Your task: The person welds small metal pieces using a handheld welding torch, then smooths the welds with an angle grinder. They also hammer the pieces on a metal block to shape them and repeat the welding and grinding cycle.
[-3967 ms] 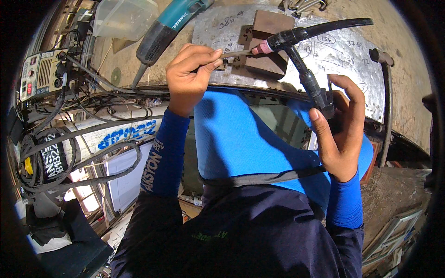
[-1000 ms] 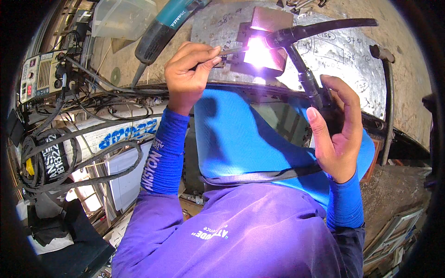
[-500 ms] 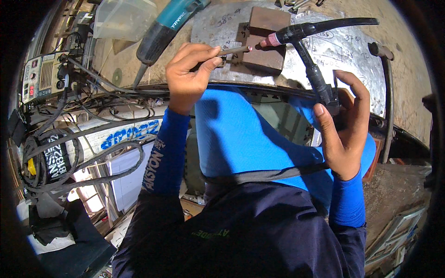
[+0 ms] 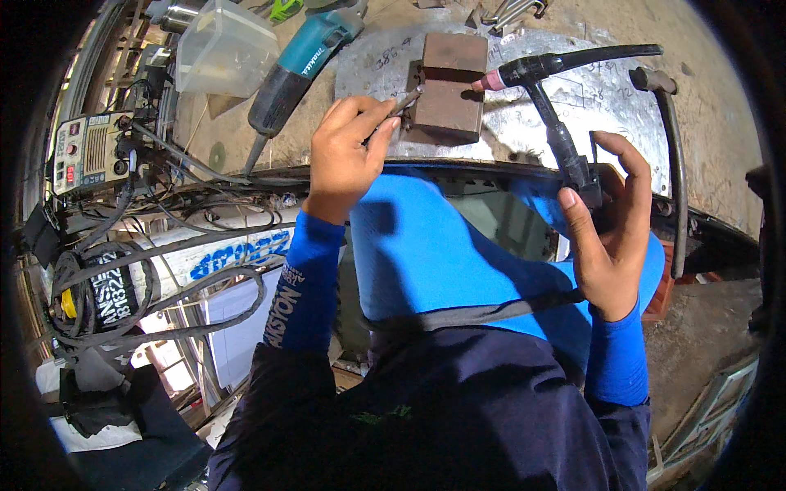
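Observation:
My left hand (image 4: 348, 155) pinches a short thin metal rod (image 4: 407, 101) between thumb and fingers. The rod tilts up and its far tip is at the left edge of a stepped brown block (image 4: 449, 106). In my right hand (image 4: 610, 233), fingers curl around the lower handle of a black TIG welding torch (image 4: 561, 135). Its pink nozzle (image 4: 491, 80) points left and appears at the block's right edge; I cannot tell whether they touch. The block sits on a shiny metal sheet (image 4: 368, 82) with handwritten marks on the bench.
A teal and black power tool (image 4: 307, 61) lies left of the sheet, beside a clear plastic box (image 4: 225, 49). A welding machine (image 4: 90, 151) with coiled cables (image 4: 78, 286) stands at far left. A hammer-like metal bar (image 4: 673, 164) hangs over the bench's right edge.
My view has shifted, so the bench things sit lower. The left hand's rod has drawn back to the block's left edge and tilts up more. The torch nozzle is farther right against the block.

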{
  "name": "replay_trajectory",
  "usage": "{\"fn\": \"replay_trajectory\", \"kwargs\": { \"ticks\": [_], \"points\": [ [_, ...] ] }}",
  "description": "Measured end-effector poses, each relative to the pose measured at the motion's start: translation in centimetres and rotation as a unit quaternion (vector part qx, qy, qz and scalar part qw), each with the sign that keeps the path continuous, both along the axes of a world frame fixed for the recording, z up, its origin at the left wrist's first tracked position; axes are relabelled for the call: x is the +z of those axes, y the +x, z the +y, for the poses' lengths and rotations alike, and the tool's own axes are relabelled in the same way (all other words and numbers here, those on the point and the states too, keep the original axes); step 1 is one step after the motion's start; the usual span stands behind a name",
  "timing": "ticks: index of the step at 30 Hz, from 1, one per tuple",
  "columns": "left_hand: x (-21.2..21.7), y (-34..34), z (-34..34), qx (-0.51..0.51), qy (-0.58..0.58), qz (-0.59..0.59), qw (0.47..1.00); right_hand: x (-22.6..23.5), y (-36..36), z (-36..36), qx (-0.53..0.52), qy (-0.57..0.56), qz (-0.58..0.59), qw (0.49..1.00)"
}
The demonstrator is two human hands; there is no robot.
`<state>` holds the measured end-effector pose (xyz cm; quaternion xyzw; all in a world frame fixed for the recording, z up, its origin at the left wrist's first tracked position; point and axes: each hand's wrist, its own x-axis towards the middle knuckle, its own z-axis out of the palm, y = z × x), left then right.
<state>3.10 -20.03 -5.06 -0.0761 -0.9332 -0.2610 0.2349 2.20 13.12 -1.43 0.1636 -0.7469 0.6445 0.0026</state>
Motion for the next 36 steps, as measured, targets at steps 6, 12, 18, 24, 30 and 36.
{"fn": "replay_trajectory", "kwargs": {
  "ticks": [6,12,18,24,30,36],
  "points": [
    [0.2,-0.1,0.1,-0.023,0.025,0.021,0.999,-0.1,0.3,-0.4,-0.006,-0.012,-0.012,1.000],
    [-0.1,-0.7,-0.7,-0.048,-0.003,0.060,0.997,0.3,0.0,-0.9,0.004,0.001,0.009,1.000],
    [-0.8,-1.0,-0.7,-0.055,0.015,0.080,0.995,0.2,-0.1,-1.6,0.034,0.024,0.022,0.999],
    [-1.5,-1.1,-0.8,-0.061,0.016,0.101,0.993,0.4,-0.7,-2.7,0.038,0.001,-0.013,0.999],
    [-1.2,-1.2,-1.0,-0.064,0.016,0.090,0.994,0.6,-1.1,-3.0,0.049,0.004,-0.010,0.999],
    [-1.2,-0.8,-0.7,-0.064,0.028,0.082,0.994,0.2,-0.8,-3.0,0.061,0.014,0.008,0.998]
  ]
}}
